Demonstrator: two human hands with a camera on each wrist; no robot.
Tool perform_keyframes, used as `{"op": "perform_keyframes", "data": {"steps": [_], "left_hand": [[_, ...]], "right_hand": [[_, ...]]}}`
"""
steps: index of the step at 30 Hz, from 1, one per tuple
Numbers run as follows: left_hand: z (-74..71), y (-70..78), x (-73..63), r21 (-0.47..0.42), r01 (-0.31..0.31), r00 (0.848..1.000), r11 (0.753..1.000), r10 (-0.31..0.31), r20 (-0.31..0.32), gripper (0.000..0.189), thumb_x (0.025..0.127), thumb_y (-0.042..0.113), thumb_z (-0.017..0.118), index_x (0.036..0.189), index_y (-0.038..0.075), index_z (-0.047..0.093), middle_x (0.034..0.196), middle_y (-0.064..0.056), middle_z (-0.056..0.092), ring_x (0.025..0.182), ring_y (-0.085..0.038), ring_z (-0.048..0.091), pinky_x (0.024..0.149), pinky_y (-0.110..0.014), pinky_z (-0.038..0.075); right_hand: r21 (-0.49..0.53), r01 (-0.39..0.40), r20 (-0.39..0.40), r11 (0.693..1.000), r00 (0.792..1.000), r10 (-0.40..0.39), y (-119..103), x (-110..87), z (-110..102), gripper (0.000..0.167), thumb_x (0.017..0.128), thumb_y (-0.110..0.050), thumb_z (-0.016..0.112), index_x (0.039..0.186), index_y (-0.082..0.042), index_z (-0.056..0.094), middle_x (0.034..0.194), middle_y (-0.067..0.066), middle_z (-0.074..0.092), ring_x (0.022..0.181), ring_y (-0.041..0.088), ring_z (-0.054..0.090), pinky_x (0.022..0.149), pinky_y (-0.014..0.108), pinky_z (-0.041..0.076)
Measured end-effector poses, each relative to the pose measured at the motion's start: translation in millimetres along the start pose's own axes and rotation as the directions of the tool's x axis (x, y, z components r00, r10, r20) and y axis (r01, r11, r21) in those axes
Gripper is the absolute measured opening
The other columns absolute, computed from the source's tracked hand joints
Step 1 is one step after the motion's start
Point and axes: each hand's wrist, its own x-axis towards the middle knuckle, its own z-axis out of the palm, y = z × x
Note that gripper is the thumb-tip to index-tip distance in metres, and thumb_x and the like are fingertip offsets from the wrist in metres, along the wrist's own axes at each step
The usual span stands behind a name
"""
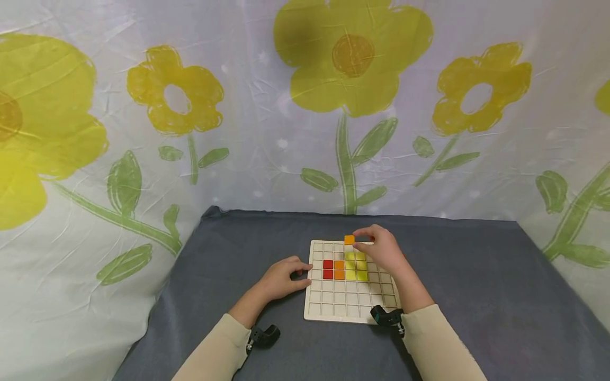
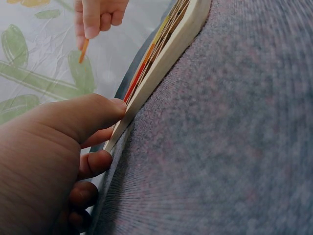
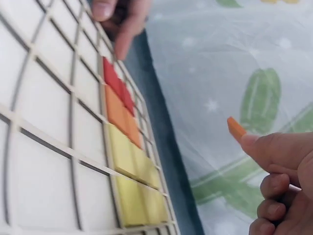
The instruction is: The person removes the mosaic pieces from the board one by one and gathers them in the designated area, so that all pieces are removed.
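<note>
A pale wooden grid board (image 1: 333, 311) lies on the dark cloth. Two red tiles (image 1: 328, 264), two orange tiles (image 1: 339, 274) and several yellow tiles (image 1: 350, 265) fill squares side by side on it. At the board's left edge is my left hand (image 1: 285, 278); its thumb and fingertips touch the rim, spread apart along it. Above the far edge, my right hand (image 1: 383, 251) pinches a loose orange tile (image 1: 349, 239) between thumb and finger. In the right wrist view this orange tile (image 3: 236, 128) is tilted and held off the board.
Dark grey cloth (image 1: 476, 286) covers the table around the board. Behind it hangs a pale curtain (image 1: 257, 132) printed with yellow flowers. Black wrist devices sit on the left wrist (image 1: 263, 337) and the right wrist (image 1: 387, 316).
</note>
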Motion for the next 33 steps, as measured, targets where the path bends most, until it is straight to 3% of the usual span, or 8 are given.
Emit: {"op": "perform_keyframes", "data": {"steps": [10, 13, 16, 26, 33], "left_hand": [[0.3, 1.3, -1.3, 0.001, 0.002, 1.000, 1.000, -0.002, -0.009, 0.038, 0.096, 0.033, 0.076, 0.129, 0.016, 0.073, 0.091, 0.010, 0.053, 0.076, -0.008, 0.047, 0.070, -0.029, 0.040], [0.6, 1.0, -1.4, 0.000, 0.006, 1.000, 1.000, -0.006, -0.008, 0.038, 0.096, 0.033, 0.076, 0.130, 0.017, 0.073, 0.092, 0.011, 0.053, 0.076, -0.008, 0.047, 0.070, -0.029, 0.041], [0.4, 1.1, -1.7, -0.007, 0.004, 1.000, 1.000, -0.004, -0.008, 0.038, 0.096, 0.033, 0.076, 0.130, 0.016, 0.073, 0.092, 0.010, 0.053, 0.076, -0.008, 0.047, 0.070, -0.030, 0.041], [1.5, -0.9, -0.8, 0.002, 0.004, 1.000, 1.000, -0.004, -0.005, 0.039, 0.095, 0.033, 0.076, 0.130, 0.017, 0.073, 0.093, 0.009, 0.054, 0.077, -0.008, 0.048, 0.070, -0.028, 0.041], [1.7, -1.1, -1.1, 0.002, 0.009, 1.000, 1.000, -0.009, -0.007, 0.038, 0.095, 0.033, 0.076, 0.130, 0.018, 0.073, 0.093, 0.010, 0.054, 0.076, -0.008, 0.047, 0.070, -0.028, 0.041]], "right_hand": [[0.069, -0.022, -0.042, 0.997, 0.999, 0.025, 9.0, -5.2, -31.1, 0.032, 0.096, -0.016, 0.075, 0.126, -0.007, 0.072, 0.127, 0.017, 0.057, 0.125, 0.040, 0.047, 0.102, 0.056, 0.040], [0.078, -0.040, -0.046, 0.996, 0.998, 0.044, 12.1, -7.1, -40.8, 0.035, 0.097, -0.018, 0.075, 0.129, -0.007, 0.070, 0.131, 0.017, 0.056, 0.119, 0.037, 0.047, 0.098, 0.053, 0.041], [0.097, -0.073, -0.048, 0.993, 0.996, 0.078, 14.4, -9.2, -50.1, 0.037, 0.097, -0.021, 0.075, 0.131, -0.009, 0.069, 0.129, 0.015, 0.055, 0.105, 0.033, 0.043, 0.085, 0.048, 0.038], [0.116, -0.110, -0.086, 0.987, 0.989, 0.120, 24.8, -17.9, -77.1, 0.042, 0.098, -0.023, 0.073, 0.136, -0.006, 0.066, 0.089, 0.011, 0.037, 0.079, 0.027, 0.034, 0.068, 0.040, 0.032], [0.112, -0.120, -0.098, 0.986, 0.987, 0.131, 37.5, -24.4, -92.8, 0.047, 0.100, -0.026, 0.071, 0.140, -0.003, 0.062, 0.084, 0.009, 0.037, 0.078, 0.026, 0.036, 0.068, 0.038, 0.034]]}}
